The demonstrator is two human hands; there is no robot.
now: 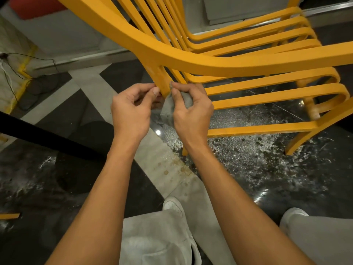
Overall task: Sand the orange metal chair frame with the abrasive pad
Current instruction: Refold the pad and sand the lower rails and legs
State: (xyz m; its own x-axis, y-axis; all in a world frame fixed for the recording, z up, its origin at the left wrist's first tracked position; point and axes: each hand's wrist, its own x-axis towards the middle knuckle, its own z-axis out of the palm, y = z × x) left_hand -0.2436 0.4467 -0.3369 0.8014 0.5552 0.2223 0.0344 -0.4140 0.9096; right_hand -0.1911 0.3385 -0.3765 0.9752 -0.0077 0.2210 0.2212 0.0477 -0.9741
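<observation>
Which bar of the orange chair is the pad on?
The short upright post under the wide curved rail. The right hand holds the pad against it; the slats are untouched.

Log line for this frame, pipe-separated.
step: sanding | right hand: pinches abrasive pad against chair frame post | left hand: touches same post, grip unclear | floor: dusty

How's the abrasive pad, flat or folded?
Folded: the grey abrasive pad is bunched in the right hand, pinched against the orange chair frame; whether the left hand holds it: cannot tell.
</observation>
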